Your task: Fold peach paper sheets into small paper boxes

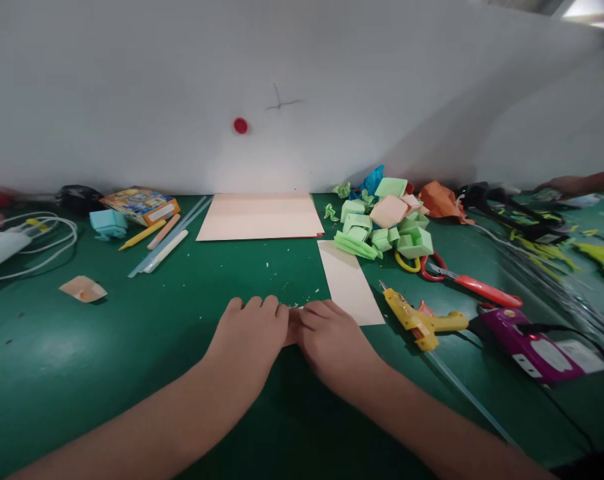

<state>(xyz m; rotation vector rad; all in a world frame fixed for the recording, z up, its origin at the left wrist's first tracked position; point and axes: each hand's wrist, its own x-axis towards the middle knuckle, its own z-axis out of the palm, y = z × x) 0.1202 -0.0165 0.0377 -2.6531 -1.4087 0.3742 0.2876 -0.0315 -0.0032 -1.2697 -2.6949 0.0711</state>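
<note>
My left hand (pixel 249 337) and my right hand (pixel 332 340) lie side by side on the green mat (pixel 132 347), fingers curled down and closed, pressing a small piece of pale peach paper (pixel 293 320) that is mostly hidden beneath them. A peach paper strip (pixel 349 283) lies just beyond my right hand. A larger peach sheet (pixel 261 217) lies farther back by the wall.
A yellow glue gun (pixel 417 320) and a purple device (pixel 527 343) lie to the right, with red scissors (pixel 462 280) behind. Green and pink folded paper pieces (pixel 387 223) are piled at back right. Pens, glue sticks and a box (pixel 141 203) sit back left. Another person's hand (pixel 565 185) rests far right.
</note>
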